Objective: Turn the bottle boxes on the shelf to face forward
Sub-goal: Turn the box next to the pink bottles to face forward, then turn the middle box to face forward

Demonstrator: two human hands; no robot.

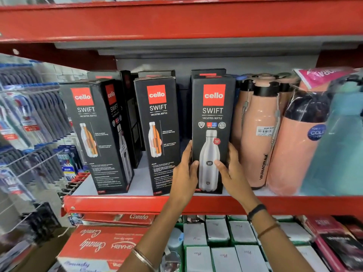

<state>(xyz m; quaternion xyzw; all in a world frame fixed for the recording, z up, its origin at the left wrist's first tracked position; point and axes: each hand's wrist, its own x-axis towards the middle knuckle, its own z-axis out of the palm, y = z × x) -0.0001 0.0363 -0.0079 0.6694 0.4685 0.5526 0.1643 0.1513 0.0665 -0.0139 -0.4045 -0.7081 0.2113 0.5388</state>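
left hand (184, 173), right hand (233, 171), grips closed, forearms raised

Person's arms and hands: worn items

Both forearms are showing bare, with no sleeves in view. The left hand (183, 173) arm is wearing a thin silver-coloured bangle (142, 259) near the frame's lower edge. The right hand (232, 171) arm is wearing a black band (256, 211) at the wrist and a thin brown cord bracelet (268, 229) just beyond it.
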